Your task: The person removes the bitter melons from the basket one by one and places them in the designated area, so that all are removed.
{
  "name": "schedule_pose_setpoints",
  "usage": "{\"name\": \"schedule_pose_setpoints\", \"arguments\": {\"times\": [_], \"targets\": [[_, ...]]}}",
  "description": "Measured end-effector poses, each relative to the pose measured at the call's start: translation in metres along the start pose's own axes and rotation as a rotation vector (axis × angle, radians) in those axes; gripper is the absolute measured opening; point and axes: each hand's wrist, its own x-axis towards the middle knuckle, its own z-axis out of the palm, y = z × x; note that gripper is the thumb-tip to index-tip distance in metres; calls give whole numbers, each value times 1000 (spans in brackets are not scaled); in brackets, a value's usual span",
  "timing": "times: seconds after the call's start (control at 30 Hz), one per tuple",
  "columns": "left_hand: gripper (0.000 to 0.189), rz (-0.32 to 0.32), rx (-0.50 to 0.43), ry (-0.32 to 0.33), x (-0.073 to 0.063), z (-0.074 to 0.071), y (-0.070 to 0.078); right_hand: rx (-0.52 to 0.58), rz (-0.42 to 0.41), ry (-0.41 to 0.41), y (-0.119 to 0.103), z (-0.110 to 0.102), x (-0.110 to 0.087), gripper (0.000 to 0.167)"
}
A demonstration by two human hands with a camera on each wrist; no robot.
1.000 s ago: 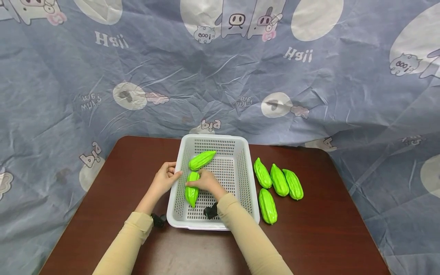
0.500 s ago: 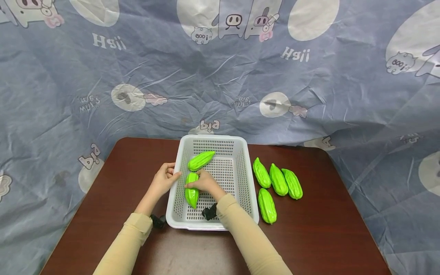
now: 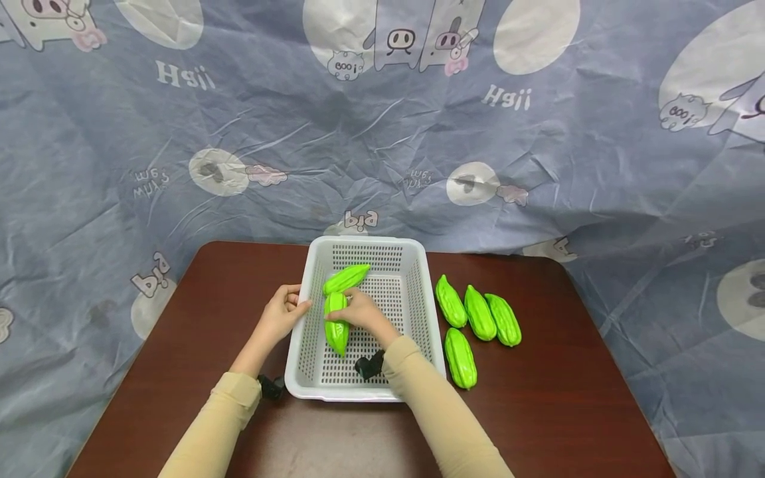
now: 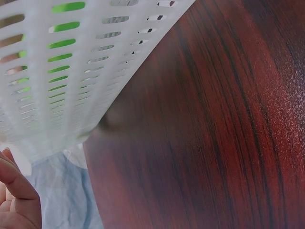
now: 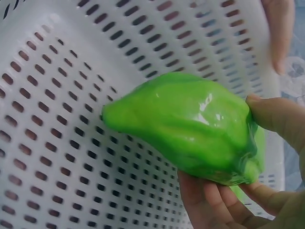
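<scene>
My right hand [image 3: 366, 315] holds a glossy, ribbed green bitter melon [image 3: 338, 337] inside the white slotted plastic basket [image 3: 340, 393]. In the right wrist view the thumb lies on top of the bitter melon [image 5: 186, 124] near its blunt end, and the fingers curl beneath; its narrow tip points away from the palm. A second bitter melon [image 3: 346, 279] lies slanted at the basket's far left, its lower end overlapped by the held one. My left hand [image 3: 281, 312] grips the basket's left rim, thumb over the edge and fingers outside.
Several more bitter melons [image 3: 479, 313] lie on the dark wooden table [image 3: 556, 372], to the right of the basket. A printed grey-blue cloth [image 3: 335, 153] hangs behind the table. Dark wrist cameras are worn at both sleeves, the right one [image 3: 369, 365] over the basket.
The held bitter melon has shifted slightly away from me and to the right within the basket, closer to the second one. My left hand keeps its grip on the rim.
</scene>
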Motion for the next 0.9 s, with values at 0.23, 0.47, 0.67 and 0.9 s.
{"name": "schedule_pose_setpoints", "arguments": {"times": [0.23,0.47,0.67,0.9], "targets": [[51,4,1,15,-1,1,2,-61,-31,29,-9,-18,-6,76],[53,9,-1,17,-1,-1,2,-25,-45,50,-22,-35,-12,81],[53,10,3,15,0,-1,1,-9,-83,76,-34,-52,-23,77],[52,8,5,10,0,0,1,12,-127,95,-40,-74,-36,77]]}}
